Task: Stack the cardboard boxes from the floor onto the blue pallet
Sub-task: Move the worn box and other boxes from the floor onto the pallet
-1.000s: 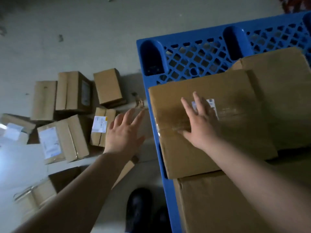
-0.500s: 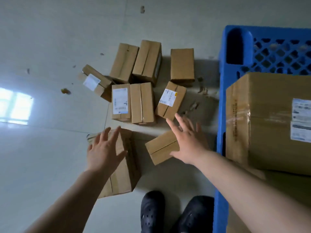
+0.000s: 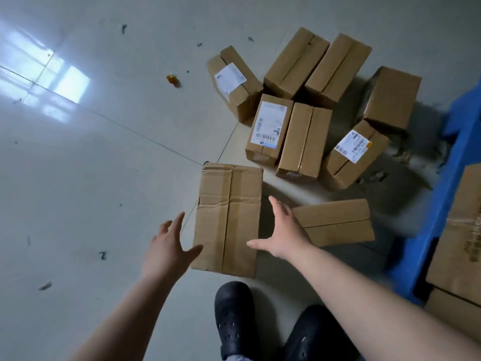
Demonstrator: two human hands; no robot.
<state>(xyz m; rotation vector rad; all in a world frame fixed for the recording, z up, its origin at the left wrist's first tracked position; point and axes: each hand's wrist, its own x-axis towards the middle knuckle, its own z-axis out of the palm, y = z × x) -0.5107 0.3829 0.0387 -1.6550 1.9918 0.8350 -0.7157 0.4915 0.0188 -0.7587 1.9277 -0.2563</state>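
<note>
Left hand (image 3: 166,250): hovering open, fingers spread, at the left edge of the large taped brown cardboard box (image 3: 229,220).
Right hand (image 3: 282,234): hovering open at its right edge.
Box: lying flat on the grey tiled floor (image 3: 91,178).
Blue plastic pallet (image 3: 437,204): sitting at the right, carrying boxes.

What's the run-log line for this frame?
phase: reaching | left hand: open | right hand: open | target: big box on floor, not gripped | pallet: right
</note>
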